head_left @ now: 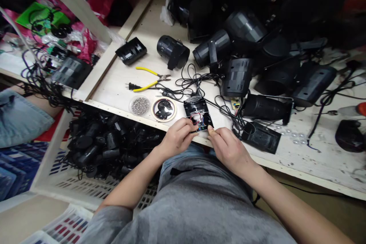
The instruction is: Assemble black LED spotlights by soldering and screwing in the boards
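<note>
A small black housing part (pixel 198 112) with red and white wires inside lies at the near edge of the pale workbench (pixel 120 84). My left hand (pixel 177 138) grips its near left side, fingers curled over the wires. My right hand (pixel 228 148) pinches its near right corner between thumb and fingers. A black power cord (pixel 194 84) runs from the part to a plug (pixel 131 86). Yellow-handled cutters (pixel 151 78) lie beyond it.
A dish of small screws (pixel 140 105) and a round tape roll (pixel 164 109) sit left of the part. Several black lamp housings (pixel 237 76) are piled at the back right. A flat black cover (pixel 259 136) lies to the right. A crate of black parts (pixel 103 145) stands below left.
</note>
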A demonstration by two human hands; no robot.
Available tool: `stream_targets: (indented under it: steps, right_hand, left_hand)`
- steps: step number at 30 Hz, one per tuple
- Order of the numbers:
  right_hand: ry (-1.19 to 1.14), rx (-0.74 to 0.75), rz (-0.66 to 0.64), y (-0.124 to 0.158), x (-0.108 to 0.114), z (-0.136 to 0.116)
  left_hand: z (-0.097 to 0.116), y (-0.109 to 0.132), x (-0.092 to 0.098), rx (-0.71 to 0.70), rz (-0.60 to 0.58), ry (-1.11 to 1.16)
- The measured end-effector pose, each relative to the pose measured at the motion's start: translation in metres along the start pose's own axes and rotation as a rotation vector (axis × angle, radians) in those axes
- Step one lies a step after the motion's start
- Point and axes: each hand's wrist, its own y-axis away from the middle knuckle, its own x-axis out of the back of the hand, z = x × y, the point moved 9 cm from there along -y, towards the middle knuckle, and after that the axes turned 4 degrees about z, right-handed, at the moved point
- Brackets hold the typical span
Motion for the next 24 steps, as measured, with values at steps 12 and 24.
stream_targets:
  steps: [12, 24]
  right_hand:
    - [-0.193, 0.095, -0.151, -0.076, 0.009, 0.009]
    - [-0.192, 0.171, -0.013, -0.031, 0.009, 0.013]
  left_hand:
    - [0.001, -0.001, 0.003, -0.012, 0.017, -0.146]
    - [0.008, 0.001, -0.001, -0.108, 0.020, -0.237]
